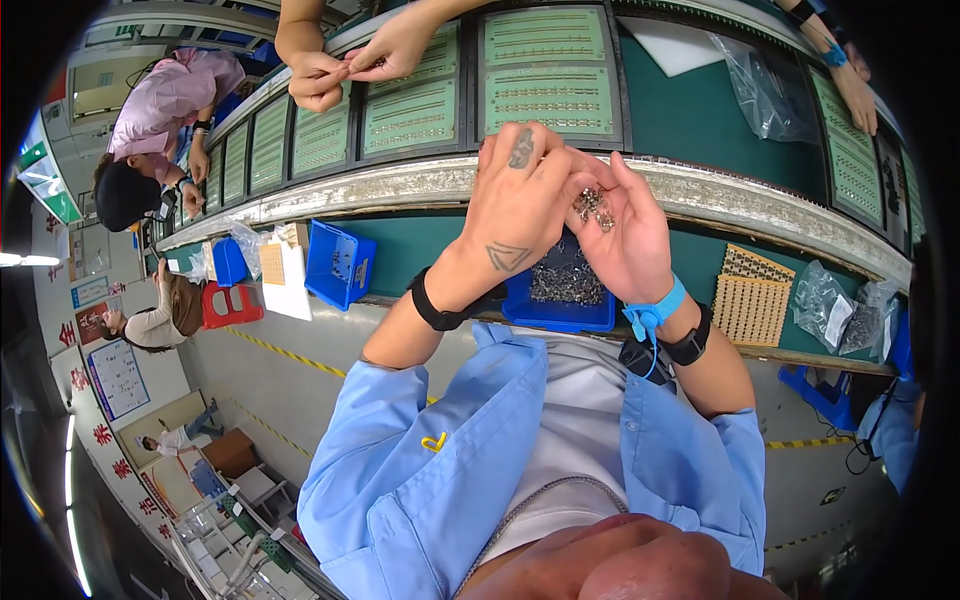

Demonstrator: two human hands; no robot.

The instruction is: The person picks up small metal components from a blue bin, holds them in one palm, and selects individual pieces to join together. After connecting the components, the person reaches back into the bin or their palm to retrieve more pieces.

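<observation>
My right hand (640, 245) is cupped palm up, with a small pile of shiny metal parts (590, 205) lying in it. Beside it my left hand (512, 195) has its fingers curled inward near the right fingertips; whatever they grip is hidden behind the hand. Both hands are above the near rail of the line, in front of a framed green circuit board panel (548, 95). Below them, close to my body, a blue bin (558, 317) holds many loose small metal parts.
A metal rail (740, 195) runs across in front of me. To the left stands another blue bin (340, 265); to the right lie tan perforated trays (752, 300) and clear plastic bags (838, 310). Across the line, a co-worker's hands (360, 65) work over the panels.
</observation>
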